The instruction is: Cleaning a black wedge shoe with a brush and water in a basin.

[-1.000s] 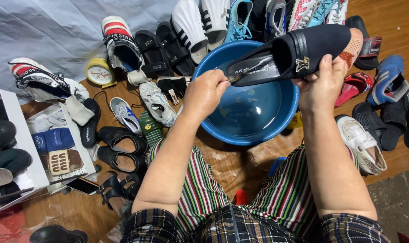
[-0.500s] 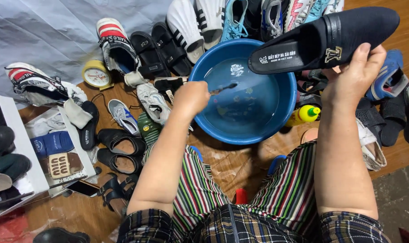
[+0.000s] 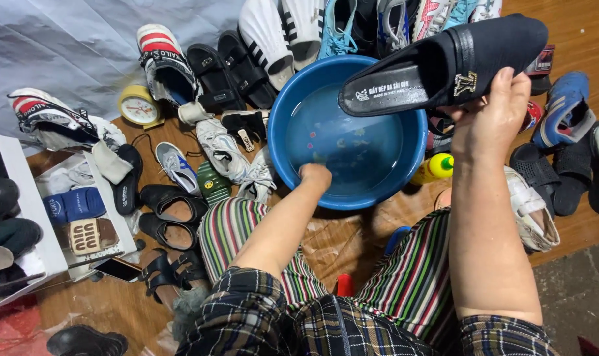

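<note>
My right hand (image 3: 490, 122) grips a black slip-on shoe (image 3: 444, 62) by its side and holds it, sole toward me, over the far right rim of a blue basin (image 3: 281, 155). The basin stands on the wooden floor in front of my striped knees and holds shallow water. My left hand (image 3: 314, 177) is a closed fist, dipped inside the basin's near edge at the water. The thin brush it grips is hidden under the fist.
Several shoes, sandals and sneakers ring the basin: white slides (image 3: 266, 36) behind it, grey sneakers (image 3: 223, 151) to its left, blue and black ones (image 3: 566, 115) at right. A yellow clock (image 3: 139, 105), a yellow bottle (image 3: 434, 168) and a white shoe rack (image 3: 22, 217) are nearby.
My left hand let go of the black shoe, showed a thin brush handle over the basin, then dropped to the water at the near edge. My right hand lifted the shoe higher and to the right.
</note>
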